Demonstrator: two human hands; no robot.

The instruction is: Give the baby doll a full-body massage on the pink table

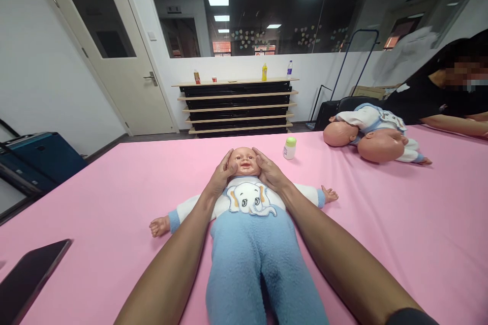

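Observation:
A baby doll (247,244) in a white and blue fleece outfit with an elephant on its chest lies face up on the pink-covered table (110,188). Its arms stretch out to both sides and its legs point toward me. My left hand (221,174) cups the left side of the doll's head, thumb resting on the cheek. On the opposite side, my right hand (271,171) holds the head the same way, with its thumb by the other cheek. The fingers behind the head are partly hidden. A small white bottle with a green cap (290,148) stands beyond my right hand.
Two more dolls (381,144) lie piled at the table's far right, near a person in a black top (438,86). A dark phone or tablet (32,282) rests at the near left. Behind the table stands a low shelf stack (238,106) with bottles on top.

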